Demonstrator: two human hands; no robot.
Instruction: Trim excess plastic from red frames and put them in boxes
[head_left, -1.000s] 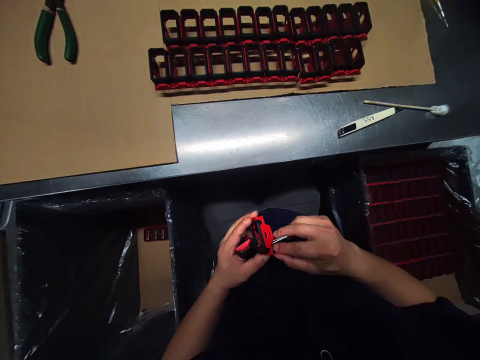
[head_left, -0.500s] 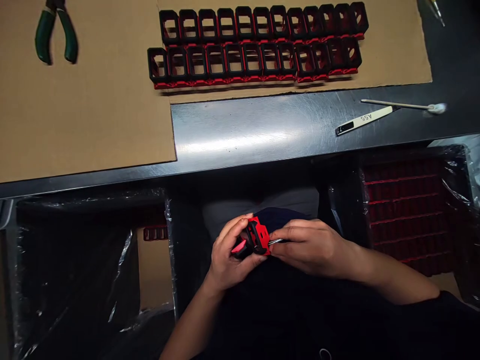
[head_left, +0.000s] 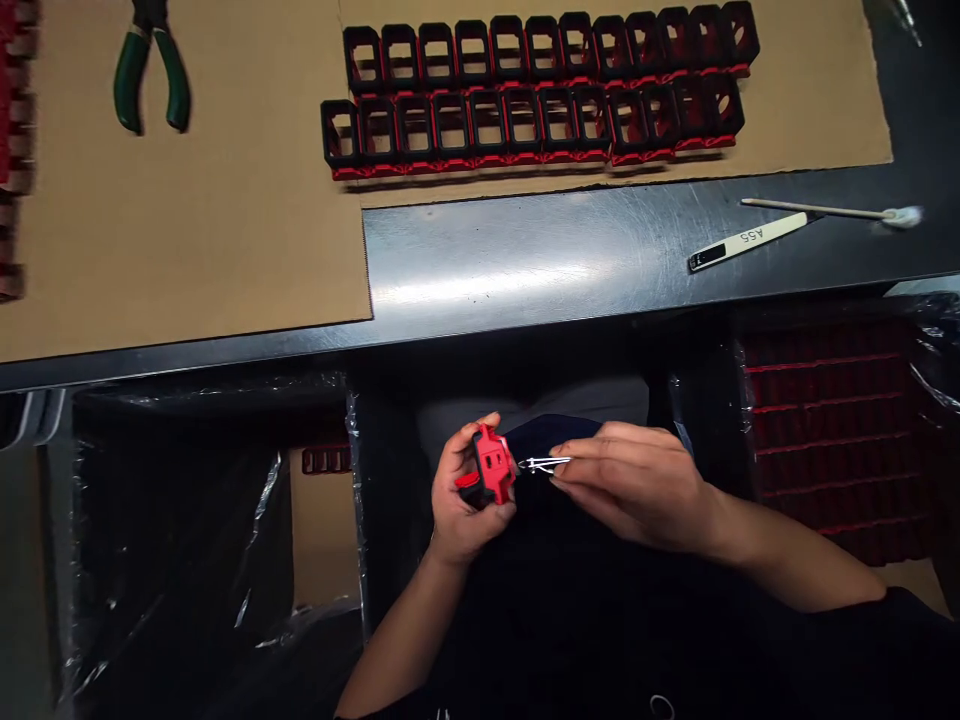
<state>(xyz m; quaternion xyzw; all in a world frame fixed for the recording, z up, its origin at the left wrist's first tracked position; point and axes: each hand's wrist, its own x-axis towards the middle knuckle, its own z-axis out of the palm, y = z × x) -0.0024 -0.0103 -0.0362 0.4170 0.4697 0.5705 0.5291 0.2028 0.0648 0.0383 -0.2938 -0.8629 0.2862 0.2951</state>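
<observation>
My left hand (head_left: 465, 500) is wrapped around a red and black plastic frame part (head_left: 495, 462), with its red face turned to the right. Fingers and thumb grip it at the top and bottom edges. From the right, my right hand (head_left: 630, 480) pinches a pair of slim silver tweezers (head_left: 541, 464). Their tips point left and sit close beside the part's right edge; whether they touch it I cannot tell.
Two rows of red and black frames (head_left: 487, 120) stand on cardboard (head_left: 225, 230). Green-handled pliers (head_left: 154, 80) lie left. A white tool marked A55 (head_left: 750, 242) and a cotton swab (head_left: 817, 209) lie right. Plastic-lined bins (head_left: 187, 520) flank my lap, the right one holding stacked frames (head_left: 832, 430).
The tweezers have drawn back to the right from the part. My left hand has turned the part so its red face shows more. The whole view has shifted slightly.
</observation>
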